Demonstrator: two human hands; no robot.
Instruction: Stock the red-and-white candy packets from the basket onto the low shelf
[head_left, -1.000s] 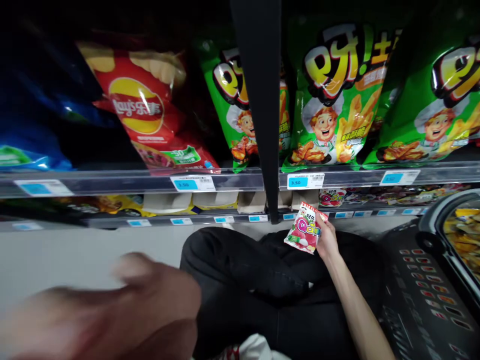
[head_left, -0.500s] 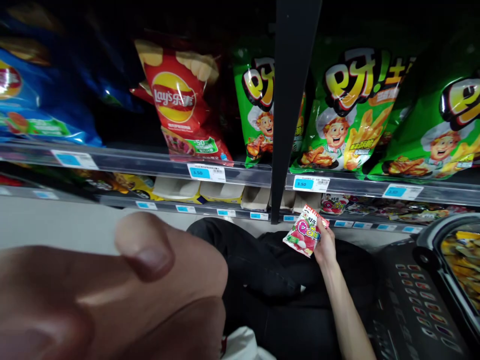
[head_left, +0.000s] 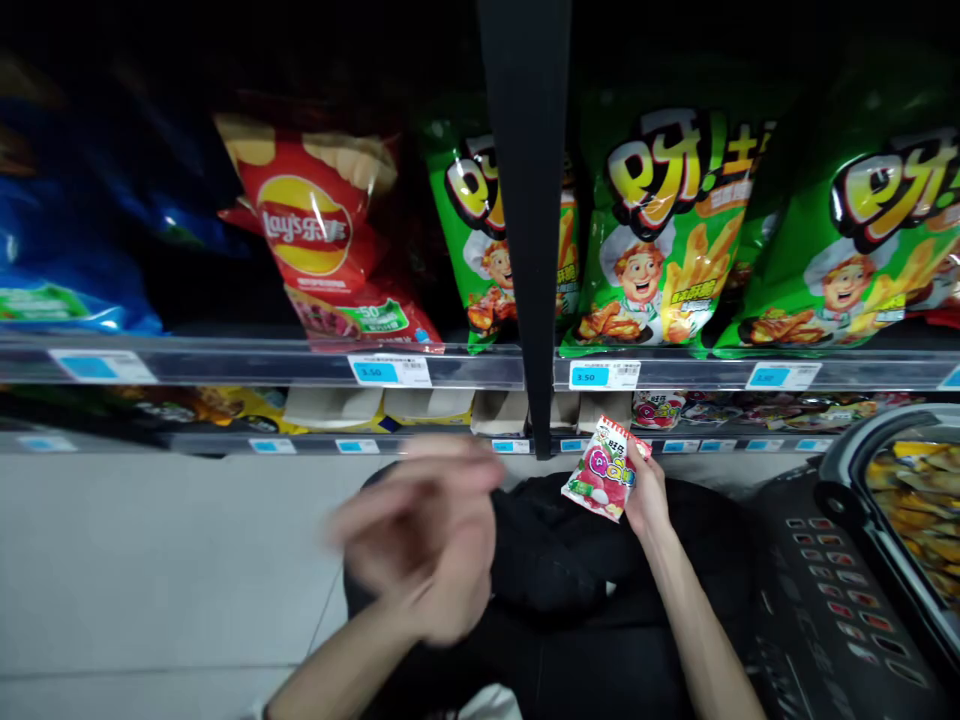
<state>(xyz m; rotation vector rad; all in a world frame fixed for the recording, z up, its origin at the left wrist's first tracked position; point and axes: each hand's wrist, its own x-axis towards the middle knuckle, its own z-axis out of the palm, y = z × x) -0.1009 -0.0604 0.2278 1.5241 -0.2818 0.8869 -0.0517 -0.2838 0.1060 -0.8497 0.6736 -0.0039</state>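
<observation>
My right hand is closed on a small candy packet, white and pink with colourful lettering, pinching it by its right side above my dark-trousered lap. The front of the packet faces up toward me. To its left, my left hand is raised over my left leg, smeared by motion. Its fingers look loosely bent and apart, with nothing visible in them. Similar candy packets lie on the low shelf just beyond my right hand.
A dark shopping basket filled with yellow packets stands at the right. Ahead, a shelf edge carries red and green chip bags, divided by a dark upright post. Pale floor tiles lie at the left.
My left hand has dropped away from close to the camera and moved right, toward my lap. The candy packet stays in my right hand. The view has shifted slightly.
</observation>
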